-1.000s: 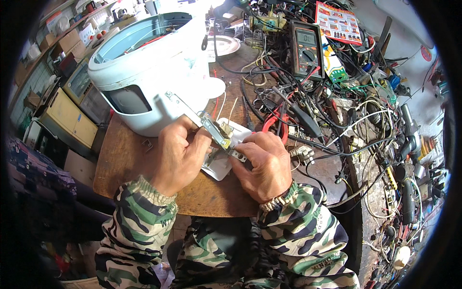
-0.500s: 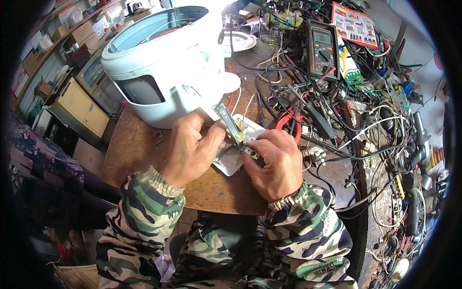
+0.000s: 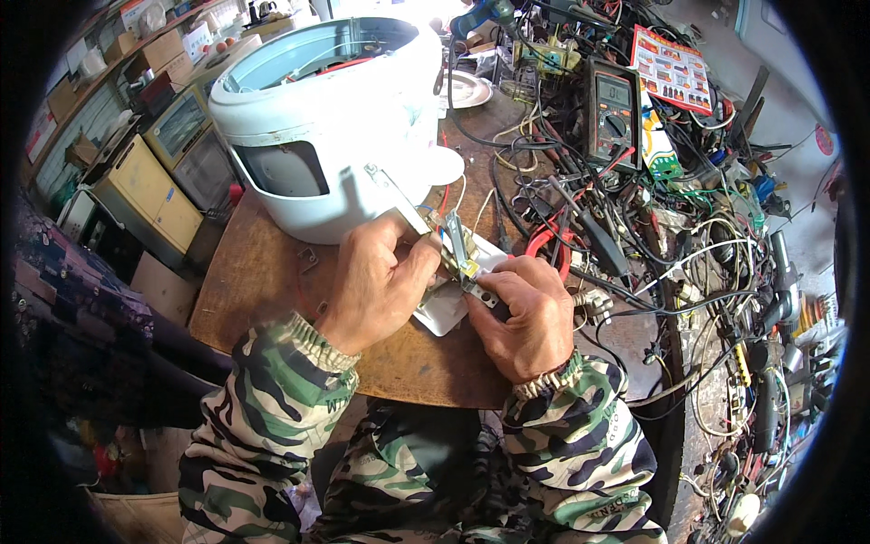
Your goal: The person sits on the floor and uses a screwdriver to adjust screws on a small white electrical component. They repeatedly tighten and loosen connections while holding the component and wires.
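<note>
In front of me I hold a metal bracket with a lever (image 3: pixel 459 238) and a small yellow part on it. My left hand (image 3: pixel 376 281) pinches its left side, where a long pale strip (image 3: pixel 399 193) reaches up toward a white cooker body (image 3: pixel 349 150). With thumb and fingers closed, my right hand (image 3: pixel 526 317) grips the holed metal end of the bracket. Under both hands lies a white plastic panel (image 3: pixel 442 315), partly covered by them. Thin wires run from the bracket area toward the cooker. My fingertips hide some of the bracket.
The wooden table (image 3: pixel 399 376) has a rounded front edge. To the right lie a multimeter (image 3: pixel 613 113), red-handled pliers (image 3: pixel 544 240), a plug (image 3: pixel 594 306), a screwdriver-like tool (image 3: pixel 594 227) and tangled cables. A yellow cabinet (image 3: pixel 149 195) stands at the left.
The whole view has shifted slightly, so the cooker and hands appear a little farther right. The bracket is tilted a bit differently, and more of the pale strip shows. Both hands keep their grip.
</note>
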Demonstrator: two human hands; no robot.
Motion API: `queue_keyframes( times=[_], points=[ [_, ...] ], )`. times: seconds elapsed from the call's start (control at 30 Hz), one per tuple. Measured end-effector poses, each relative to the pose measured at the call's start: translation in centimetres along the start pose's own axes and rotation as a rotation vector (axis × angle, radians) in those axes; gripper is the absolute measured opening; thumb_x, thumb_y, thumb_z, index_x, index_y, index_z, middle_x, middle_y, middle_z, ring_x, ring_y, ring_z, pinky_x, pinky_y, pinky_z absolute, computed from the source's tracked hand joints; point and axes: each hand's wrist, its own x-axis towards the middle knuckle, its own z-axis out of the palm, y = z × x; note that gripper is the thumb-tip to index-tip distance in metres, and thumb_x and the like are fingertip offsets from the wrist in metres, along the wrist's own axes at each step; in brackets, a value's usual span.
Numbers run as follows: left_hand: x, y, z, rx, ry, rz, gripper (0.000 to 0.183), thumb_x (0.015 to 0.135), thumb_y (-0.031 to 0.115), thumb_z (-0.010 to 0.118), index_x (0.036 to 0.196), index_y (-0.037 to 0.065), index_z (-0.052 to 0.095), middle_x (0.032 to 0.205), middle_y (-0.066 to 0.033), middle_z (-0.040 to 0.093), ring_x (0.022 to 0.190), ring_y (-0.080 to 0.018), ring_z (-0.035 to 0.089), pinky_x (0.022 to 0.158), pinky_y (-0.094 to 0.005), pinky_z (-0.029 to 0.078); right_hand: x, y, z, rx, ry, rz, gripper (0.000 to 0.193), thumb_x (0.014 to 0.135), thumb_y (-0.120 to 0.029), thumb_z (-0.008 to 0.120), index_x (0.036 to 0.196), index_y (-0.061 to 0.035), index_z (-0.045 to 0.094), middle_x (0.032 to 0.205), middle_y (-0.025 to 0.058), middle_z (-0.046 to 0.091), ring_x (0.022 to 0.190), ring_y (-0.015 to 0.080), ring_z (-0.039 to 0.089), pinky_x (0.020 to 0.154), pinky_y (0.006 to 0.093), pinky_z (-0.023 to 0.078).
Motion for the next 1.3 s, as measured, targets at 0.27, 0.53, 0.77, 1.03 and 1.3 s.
queue_keyframes(
  times=[0.27, 0.53, 0.77, 1.03, 1.3],
  points=[
    [0.0, -0.4, -0.7, -0.099, 0.011, -0.086, 0.02, 0.101, 0.012, 0.062, 0.104, -0.008, 0.067, 0.09, -0.0091, 0.073, 0.073, -0.0101, 0.067, 0.065, -0.0275, 0.059, 0.2, -0.1, -0.5, 0.054, -0.033, 0.088, 0.022, 0.076, -0.007, 0.083, 0.095, 0.0023, 0.077, 0.097, 0.0166, 0.072, 0.092, 0.0348, 0.071, 0.081, 0.0405, 0.056],
    [0.0, 0.4, -0.9, -0.157, -0.007, -0.093, 0.021, 0.102, 0.011, 0.06, 0.108, -0.008, 0.068, 0.092, -0.0062, 0.072, 0.078, -0.0087, 0.067, 0.065, -0.0273, 0.06, 0.7, -0.3, -0.9, 0.104, 0.069, 0.006, 0.024, 0.077, -0.005, 0.084, 0.099, 0.0026, 0.077, 0.098, 0.0155, 0.071, 0.085, 0.0275, 0.07, 0.074, 0.0352, 0.057],
    [-0.2, 0.1, -1.5, -0.357, -0.114, -0.147, 0.02, 0.102, 0.011, 0.065, 0.112, -0.006, 0.069, 0.101, -0.0073, 0.073, 0.087, -0.0109, 0.069, 0.074, -0.0264, 0.061, 0.7, -0.2, -0.7, 0.137, 0.153, -0.054, 0.024, 0.072, -0.006, 0.085, 0.094, -0.0017, 0.075, 0.095, 0.0138, 0.07, 0.09, 0.0344, 0.065, 0.079, 0.0426, 0.051],
    [-0.1, 0.1, -1.7, -0.296, -0.196, -0.147, 0.023, 0.102, 0.01, 0.065, 0.122, -0.002, 0.067, 0.11, -0.0082, 0.073, 0.094, -0.0126, 0.069, 0.076, -0.0261, 0.06, 0.7, 0.0, -1.1, 0.104, 0.13, -0.047, 0.023, 0.077, -0.009, 0.085, 0.096, 0.0002, 0.077, 0.097, 0.0158, 0.07, 0.091, 0.033, 0.065, 0.079, 0.0408, 0.053],
    [-0.2, -0.5, -1.9, -0.306, -0.197, -0.138, 0.022, 0.102, 0.011, 0.066, 0.12, -0.001, 0.068, 0.109, -0.0081, 0.074, 0.094, -0.0129, 0.07, 0.075, -0.0252, 0.059, 0.7, 0.0, -1.0, 0.114, 0.125, -0.039, 0.023, 0.076, -0.008, 0.085, 0.096, -0.0003, 0.076, 0.097, 0.0149, 0.071, 0.09, 0.0334, 0.066, 0.079, 0.0411, 0.053]
  ],
)
